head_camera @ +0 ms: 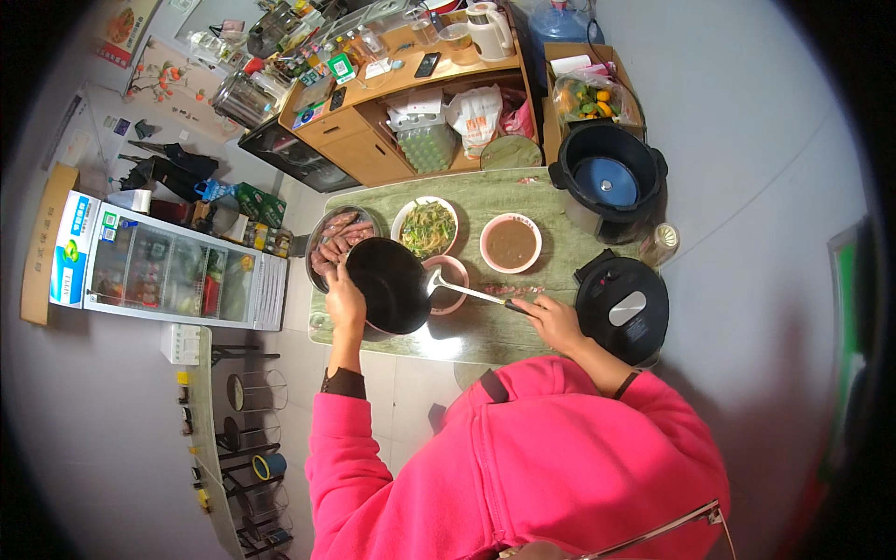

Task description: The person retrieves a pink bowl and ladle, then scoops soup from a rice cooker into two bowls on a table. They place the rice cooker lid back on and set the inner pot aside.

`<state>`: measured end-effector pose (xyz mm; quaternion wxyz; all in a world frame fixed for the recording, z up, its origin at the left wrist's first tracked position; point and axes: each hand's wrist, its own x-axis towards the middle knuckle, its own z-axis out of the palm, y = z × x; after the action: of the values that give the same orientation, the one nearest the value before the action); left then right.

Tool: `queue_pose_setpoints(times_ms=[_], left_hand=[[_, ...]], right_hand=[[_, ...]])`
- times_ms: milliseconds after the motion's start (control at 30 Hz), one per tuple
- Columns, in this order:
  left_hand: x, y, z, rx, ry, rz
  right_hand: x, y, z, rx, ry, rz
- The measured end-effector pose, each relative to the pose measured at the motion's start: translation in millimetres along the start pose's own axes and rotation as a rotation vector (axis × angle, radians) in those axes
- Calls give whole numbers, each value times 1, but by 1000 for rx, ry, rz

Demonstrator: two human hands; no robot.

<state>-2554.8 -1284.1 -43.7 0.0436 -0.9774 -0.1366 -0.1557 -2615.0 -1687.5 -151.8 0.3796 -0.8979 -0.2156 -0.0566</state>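
My left hand (345, 299) grips the rim of a black inner cooking pot (389, 287), tilted on its side over the table. In my right hand (556, 323) is the dark handle of a metal ladle or turner (455, 285), its head at the pot's mouth. Below that head sits a pink-rimmed bowl (458, 266), partly covered by the pot, with brownish content. Another bowl (510, 243) holds brown soup or porridge. Behind the pot are a dish of noodles and greens (428, 227) and a metal basin of sweet potatoes (338, 241).
An open electric pressure cooker (607, 182) stands at the table's back right, its black lid (621, 308) nearer me. A glass toothpick holder (660, 243) is between them at the edge. Beyond the green table (476, 199) is a wooden cabinet (378, 143); a glass-door fridge (175, 262) stands left.
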Motion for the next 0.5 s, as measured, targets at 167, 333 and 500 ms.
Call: queue_pose_setpoints(times_ms=[167,333,500], left_hand=[[-16,-65,5,-160,-23,-241],[-51,-120,13,-408,-132,-492],[-87,-134,16,-718,-114,-683]], right_hand=[[-20,8,-15,71,-6,121],[-24,12,1,461,-52,342],[-6,-5,-9,1121,-402,846]])
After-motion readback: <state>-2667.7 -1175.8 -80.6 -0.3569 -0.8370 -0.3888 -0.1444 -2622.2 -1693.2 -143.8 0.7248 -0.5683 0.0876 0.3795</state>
